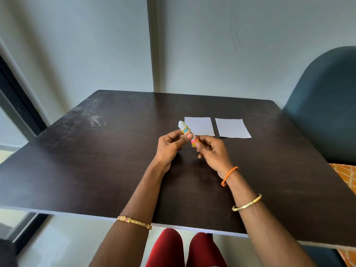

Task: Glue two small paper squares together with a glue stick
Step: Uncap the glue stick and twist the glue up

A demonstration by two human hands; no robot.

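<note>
Nearest the camera, two bare forearms reach out over the front edge of a dark wooden table (pixel 96 170), a gold bangle (pixel 134 222) on the left arm, another gold bangle (pixel 247 204) and an orange braided thread (pixel 229 175) on the right. Above the middle of the table the two hands meet around the glue stick (pixel 186 132), which is lifted clear of the surface and tilted, its top leaning up and to the left. The left hand (pixel 169 147) pinches the upper part of the tube between thumb and fingers; the right hand (pixel 211 151) closes its fingertips on the lower end. The stick is a short tube with a yellow label carrying a small blue patch, a pink band near its base, and a rounded white top (whether that is a cap or bare glue cannot be told). Just beyond the hands, two white paper squares lie flat side by side with a narrow gap between them: the left paper square (pixel 199 126) and the right paper square (pixel 232 128). Further right stands a dark teal chair (pixel 325 105).
</note>
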